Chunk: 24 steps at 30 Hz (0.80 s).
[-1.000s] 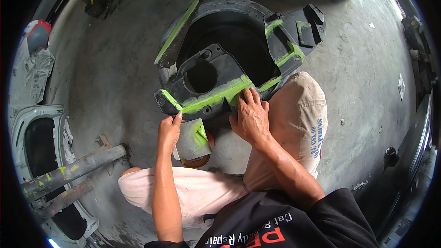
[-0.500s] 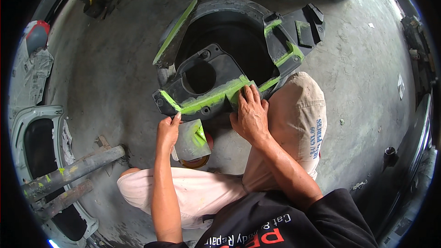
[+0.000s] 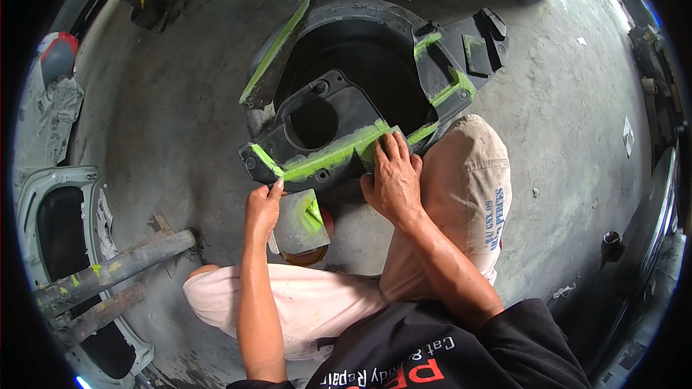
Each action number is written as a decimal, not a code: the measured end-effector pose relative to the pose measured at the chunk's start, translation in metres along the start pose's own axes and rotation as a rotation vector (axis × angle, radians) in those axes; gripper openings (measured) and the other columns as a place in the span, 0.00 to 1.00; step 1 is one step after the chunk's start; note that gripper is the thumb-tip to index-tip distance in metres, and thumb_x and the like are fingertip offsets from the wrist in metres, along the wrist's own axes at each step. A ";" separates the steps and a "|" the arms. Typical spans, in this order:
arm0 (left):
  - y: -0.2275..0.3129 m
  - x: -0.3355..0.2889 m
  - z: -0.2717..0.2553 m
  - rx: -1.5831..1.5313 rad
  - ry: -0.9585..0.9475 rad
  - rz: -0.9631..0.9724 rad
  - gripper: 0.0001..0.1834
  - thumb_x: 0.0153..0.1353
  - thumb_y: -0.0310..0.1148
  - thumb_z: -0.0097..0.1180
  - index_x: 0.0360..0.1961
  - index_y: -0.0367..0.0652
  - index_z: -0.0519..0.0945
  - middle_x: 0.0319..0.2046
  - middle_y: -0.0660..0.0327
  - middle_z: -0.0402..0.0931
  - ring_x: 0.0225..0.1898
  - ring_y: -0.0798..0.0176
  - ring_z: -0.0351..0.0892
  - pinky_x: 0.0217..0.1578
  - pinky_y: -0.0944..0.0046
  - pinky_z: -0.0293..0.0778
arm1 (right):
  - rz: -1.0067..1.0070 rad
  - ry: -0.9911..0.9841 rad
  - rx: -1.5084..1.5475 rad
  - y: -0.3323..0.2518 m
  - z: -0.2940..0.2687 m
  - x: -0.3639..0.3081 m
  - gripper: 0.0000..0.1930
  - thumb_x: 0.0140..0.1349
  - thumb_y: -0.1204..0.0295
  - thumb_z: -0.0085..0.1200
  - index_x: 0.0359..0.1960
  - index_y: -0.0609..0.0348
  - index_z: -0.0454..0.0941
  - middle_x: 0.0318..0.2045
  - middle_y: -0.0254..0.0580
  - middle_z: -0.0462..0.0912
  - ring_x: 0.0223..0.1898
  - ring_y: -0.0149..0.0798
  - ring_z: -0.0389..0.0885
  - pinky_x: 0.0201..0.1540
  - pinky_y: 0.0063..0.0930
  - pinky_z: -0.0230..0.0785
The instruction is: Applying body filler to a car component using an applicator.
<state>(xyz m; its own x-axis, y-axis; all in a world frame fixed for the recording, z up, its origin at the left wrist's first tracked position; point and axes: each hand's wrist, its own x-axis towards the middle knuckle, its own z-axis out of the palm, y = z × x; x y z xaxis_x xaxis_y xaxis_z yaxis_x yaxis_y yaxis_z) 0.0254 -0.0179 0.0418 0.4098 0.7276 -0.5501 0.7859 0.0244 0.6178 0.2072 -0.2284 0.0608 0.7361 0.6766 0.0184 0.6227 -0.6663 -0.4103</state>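
Note:
In front of me, a black plastic panel [image 3: 346, 109] with a large round hole lies partly over a tyre [image 3: 353, 9]. Bright green filler [image 3: 317, 162] runs along its near edge and up its left end. My left hand [image 3: 263, 205] grips the near left corner, thumb on top and the other fingers underneath. Against the green edge, toward the right end, my right hand [image 3: 395, 176] presses a flat grey-green piece [image 3: 393, 130] with its fingers together. Most of that piece is hidden, so its kind does not show. A square mixing board [image 3: 297, 225] smeared with green sits on a tin [image 3: 306, 254] below the panel.
A green-edged strip [image 3: 277, 50] leans on the tyre's left, and another black part [image 3: 454, 65] with green patches lies at its right. Pipes [image 3: 122, 266] and a pale car door panel [image 3: 65, 180] are at left. A dark glossy panel [image 3: 634, 259] stands at right.

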 end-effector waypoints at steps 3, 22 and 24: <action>0.000 0.000 0.002 -0.045 0.001 -0.004 0.26 0.71 0.49 0.59 0.34 0.31 0.84 0.26 0.57 0.82 0.30 0.68 0.75 0.35 0.63 0.72 | 0.013 -0.017 -0.011 0.000 -0.001 0.000 0.36 0.51 0.66 0.61 0.64 0.68 0.71 0.68 0.54 0.67 0.75 0.53 0.58 0.63 0.55 0.59; -0.002 0.001 0.003 -0.037 0.022 0.009 0.26 0.71 0.49 0.60 0.31 0.32 0.85 0.20 0.64 0.73 0.25 0.71 0.66 0.29 0.63 0.67 | -0.051 0.010 0.008 -0.019 0.007 -0.009 0.36 0.48 0.64 0.63 0.63 0.63 0.74 0.66 0.55 0.69 0.72 0.54 0.62 0.60 0.51 0.60; -0.002 0.001 0.002 -0.026 0.020 0.028 0.26 0.71 0.49 0.59 0.31 0.32 0.84 0.20 0.64 0.73 0.25 0.71 0.66 0.29 0.63 0.66 | -0.068 -0.010 0.014 -0.019 0.007 -0.009 0.35 0.51 0.65 0.62 0.64 0.64 0.73 0.67 0.58 0.67 0.73 0.57 0.60 0.59 0.53 0.61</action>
<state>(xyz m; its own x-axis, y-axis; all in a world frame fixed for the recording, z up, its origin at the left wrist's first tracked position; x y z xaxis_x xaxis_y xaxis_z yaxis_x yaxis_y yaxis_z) 0.0255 -0.0190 0.0390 0.4222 0.7419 -0.5209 0.7616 0.0214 0.6477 0.1869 -0.2195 0.0622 0.6894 0.7234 0.0377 0.6675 -0.6142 -0.4210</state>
